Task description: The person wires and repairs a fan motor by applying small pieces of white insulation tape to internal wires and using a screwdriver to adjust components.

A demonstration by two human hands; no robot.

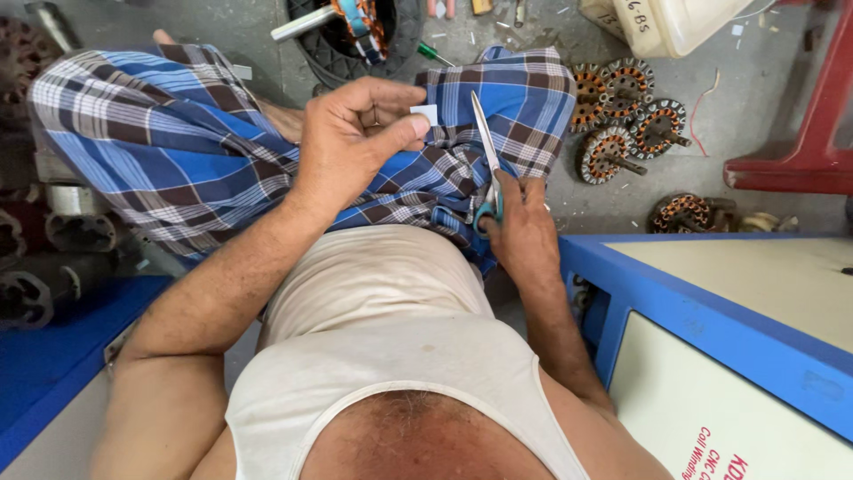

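Observation:
My left hand [354, 142] is raised over my lap and pinches a small white paper piece [426, 114] between thumb and fingers. My right hand [520, 231] rests on my right thigh and grips a pair of scissors [487, 160] by teal handles. The blades point up and away, close together, just right of the paper. A blue checked cloth [178, 151] covers both my legs beneath the hands.
Several copper-wound motor stators [626, 116] lie on the grey floor at right. A blue-edged cream cabinet [711, 338] stands at the lower right, a red stool [813, 142] beyond it. A black round part [355, 36] and a cream canister [675, 22] sit ahead. Dark metal motor housings [44, 258] crowd the left.

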